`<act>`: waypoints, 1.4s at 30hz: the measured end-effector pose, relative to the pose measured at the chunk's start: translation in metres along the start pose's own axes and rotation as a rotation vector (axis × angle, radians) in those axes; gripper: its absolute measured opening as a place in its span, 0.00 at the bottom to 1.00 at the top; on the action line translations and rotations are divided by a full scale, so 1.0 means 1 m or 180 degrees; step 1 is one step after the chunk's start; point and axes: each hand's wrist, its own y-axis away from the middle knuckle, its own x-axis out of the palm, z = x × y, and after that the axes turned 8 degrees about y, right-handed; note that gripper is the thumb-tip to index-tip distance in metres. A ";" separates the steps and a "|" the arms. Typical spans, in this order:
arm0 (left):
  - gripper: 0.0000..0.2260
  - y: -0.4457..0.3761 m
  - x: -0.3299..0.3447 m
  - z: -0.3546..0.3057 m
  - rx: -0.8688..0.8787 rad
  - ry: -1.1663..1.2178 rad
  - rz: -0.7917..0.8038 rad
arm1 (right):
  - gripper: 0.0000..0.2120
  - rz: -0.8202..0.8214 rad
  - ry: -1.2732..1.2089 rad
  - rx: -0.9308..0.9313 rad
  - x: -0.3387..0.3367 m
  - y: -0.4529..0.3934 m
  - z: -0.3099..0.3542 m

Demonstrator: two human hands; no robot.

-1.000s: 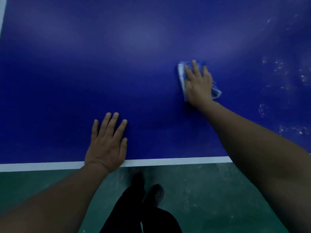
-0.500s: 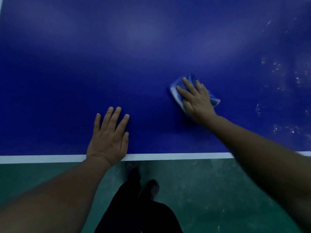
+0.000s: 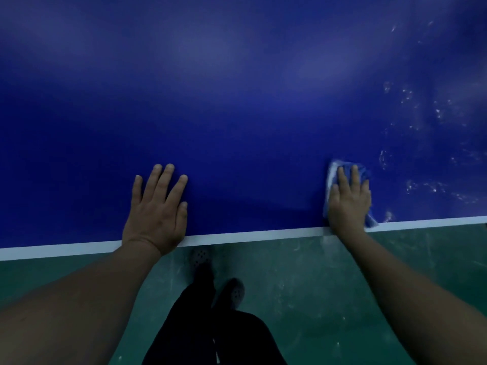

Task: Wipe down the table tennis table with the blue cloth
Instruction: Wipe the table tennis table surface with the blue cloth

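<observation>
Beside the table's (image 3: 237,114) white edge line (image 3: 250,235), the flat-fingered right hand (image 3: 349,201) presses the blue cloth (image 3: 332,175), seemingly soft, light and best held under the palm, while the left hand (image 3: 156,212) rests spread

text: none legible | labels: none | numbers: none | signs: none

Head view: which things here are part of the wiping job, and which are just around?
Part of the job:
- blue cloth, flat under the right hand
- table tennis table, with whitish smudges at right
- left hand, resting flat near the edge

Just around:
- green floor
- the person's shoes
</observation>
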 end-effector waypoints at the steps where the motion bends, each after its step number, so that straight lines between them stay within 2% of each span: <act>1: 0.27 0.000 0.000 0.000 -0.0008 -0.0004 0.0016 | 0.24 -0.0050 -0.0231 0.0494 -0.003 0.002 0.014; 2: 0.27 0.001 -0.001 0.000 -0.0020 -0.0013 0.0023 | 0.24 -0.0067 -0.0344 0.0751 -0.004 0.007 0.032; 3: 0.27 0.001 -0.001 0.000 -0.0033 -0.0030 0.0029 | 0.24 -0.0071 -0.0373 0.0735 -0.005 0.016 0.051; 6: 0.28 0.000 -0.001 -0.002 -0.0049 -0.0078 0.0025 | 0.27 0.0090 -0.0201 -0.0434 0.002 0.055 0.079; 8: 0.28 0.000 -0.001 -0.002 -0.0055 -0.0131 0.0034 | 0.29 0.0252 -0.0109 -0.0814 0.001 0.061 0.059; 12: 0.29 0.001 0.000 -0.002 -0.0029 -0.0185 0.0025 | 0.29 0.0197 -0.0136 -0.0120 -0.006 0.033 -0.007; 14: 0.29 0.000 0.000 -0.001 -0.0029 -0.0201 0.0016 | 0.27 0.0130 -0.0218 -0.0042 -0.010 0.024 -0.019; 16: 0.29 0.000 0.000 -0.002 -0.0042 -0.0233 0.0033 | 0.24 -0.0109 -0.0358 -0.0049 -0.014 0.016 -0.012; 19: 0.30 0.001 0.000 -0.002 -0.0071 -0.0291 0.0059 | 0.21 -0.0096 -0.0585 0.0352 -0.014 0.014 0.023; 20: 0.30 0.001 0.000 -0.001 -0.0082 -0.0318 0.0072 | 0.21 -0.0054 -0.0591 0.0360 -0.012 0.018 0.035; 22: 0.30 0.001 0.000 0.000 -0.0120 -0.0366 0.0099 | 0.23 0.0024 -0.0495 -0.0007 -0.007 0.028 0.049; 24: 0.30 -0.001 -0.001 0.000 -0.0184 -0.0384 0.0136 | 0.24 0.0131 -0.0351 -0.0328 -0.007 0.031 0.032; 25: 0.30 -0.001 -0.001 -0.001 -0.0209 -0.0407 0.0157 | 0.24 0.0206 -0.0231 -0.0297 -0.006 0.028 0.013; 27: 0.31 -0.002 0.000 -0.002 -0.0260 -0.0423 0.0169 | 0.24 0.0261 -0.0102 0.0183 -0.001 0.020 -0.039; 30: 0.31 -0.001 0.003 -0.018 -0.0349 -0.0285 0.0024 | 0.24 0.0247 -0.0464 0.1098 0.003 0.011 -0.103; 34: 0.29 -0.005 0.019 -0.086 -0.0077 0.0026 -0.0133 | 0.22 0.0197 -0.1000 0.1341 0.007 0.010 -0.113; 39: 0.26 -0.015 0.054 -0.188 0.0494 0.0655 -0.0156 | 0.23 -0.0442 -0.2235 0.1864 0.014 0.014 -0.161; 42: 0.23 -0.018 0.082 -0.255 0.0926 0.0987 -0.0171 | 0.28 -0.0175 -0.2788 0.2125 0.001 0.019 -0.199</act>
